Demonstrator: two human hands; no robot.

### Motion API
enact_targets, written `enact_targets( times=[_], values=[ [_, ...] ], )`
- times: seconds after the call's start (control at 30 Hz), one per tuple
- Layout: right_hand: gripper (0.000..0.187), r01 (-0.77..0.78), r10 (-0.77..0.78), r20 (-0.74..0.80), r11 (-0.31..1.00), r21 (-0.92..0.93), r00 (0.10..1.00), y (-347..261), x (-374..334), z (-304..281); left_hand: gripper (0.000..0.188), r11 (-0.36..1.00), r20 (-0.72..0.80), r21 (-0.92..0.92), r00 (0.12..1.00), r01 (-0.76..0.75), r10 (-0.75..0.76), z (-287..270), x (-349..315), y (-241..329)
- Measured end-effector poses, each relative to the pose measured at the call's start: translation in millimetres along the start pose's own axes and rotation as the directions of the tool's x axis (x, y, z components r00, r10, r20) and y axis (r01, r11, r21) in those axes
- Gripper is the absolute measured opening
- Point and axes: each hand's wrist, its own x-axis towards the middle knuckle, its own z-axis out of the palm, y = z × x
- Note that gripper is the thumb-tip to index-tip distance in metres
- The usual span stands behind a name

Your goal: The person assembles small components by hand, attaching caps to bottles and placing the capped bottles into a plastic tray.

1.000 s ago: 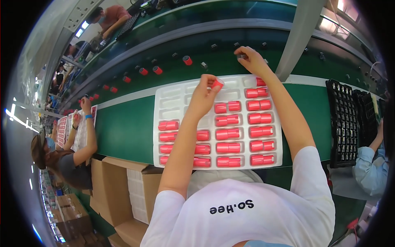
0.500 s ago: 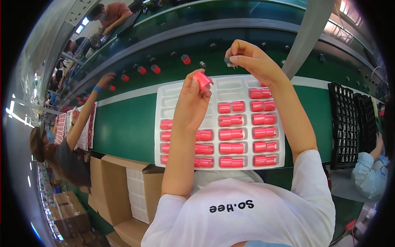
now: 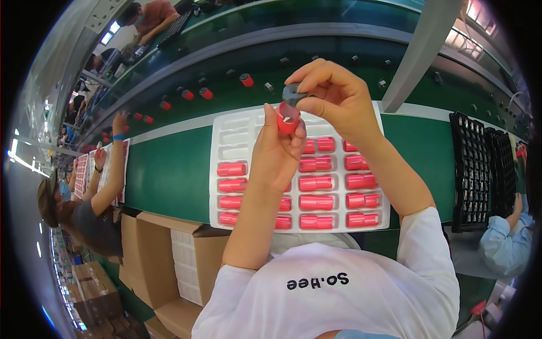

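Note:
My left hand (image 3: pixel 276 150) grips a pink plastic cylindrical housing (image 3: pixel 287 123), its open end tipped up. Pinched between the thumb and fingers of my right hand (image 3: pixel 339 99) is a dark grey round cap-like part (image 3: pixel 292 94), right over the housing's mouth; whether the two touch I cannot tell. Beneath both hands lies a white moulded tray (image 3: pixel 231 122). Pink housings (image 3: pixel 316 202) lie on their sides in many of its pockets, while several pockets at the far left hold nothing. My left forearm hides part of the tray.
Beyond the tray, a green conveyor belt (image 3: pixel 316 51) carries pink pieces (image 3: pixel 246 80) and small dark parts. A grey post (image 3: pixel 415 56) rises at the right. Black trays (image 3: pixel 472 175) stand farther right. Left are an open cardboard box (image 3: pixel 149 265) and a co-worker (image 3: pixel 93 214).
My right hand has brought the grey part left, over the pink housing. My left hand has turned the housing mouth up and moved slightly right. Belt pieces have shifted left.

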Motion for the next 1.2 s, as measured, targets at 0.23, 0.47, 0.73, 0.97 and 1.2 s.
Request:
enact_targets(
  times=[0.23, 0.47, 0.73, 0.97, 1.2],
  values=[
    [0.013, 0.064, -0.057, 0.116, 0.996, -0.063, 0.992, 9, -5, -7, 0.044, 0.986, -0.001, -0.054, 0.987, 0.159, -0.16, 12, -4, 0],
    [0.013, 0.203, -0.152, 0.24, 0.957, -0.207, 0.959, 12, 0, -5, 0.045, 0.976, -0.007, -0.143, 0.986, 0.163, -0.165, 10, -5, -1],
    [0.011, 0.224, -0.187, 0.184, 0.953, -0.206, 0.965, 9, -8, -8, 0.021, 0.965, -0.077, -0.255, 0.993, 0.066, -0.088, 19, -4, -19],
    [0.013, 0.178, -0.099, 0.236, 0.922, -0.343, 0.967, -2, -9, -8, 0.02, 0.978, -0.032, -0.203, 0.998, 0.046, -0.053, 15, -6, -15],
    [0.02, 0.189, -0.077, 0.337, 0.931, -0.313, 0.938, -17, -8, 6, 0.025, 0.985, -0.047, -0.162, 0.996, 0.061, -0.069, 7, -11, -22]
  ],
)
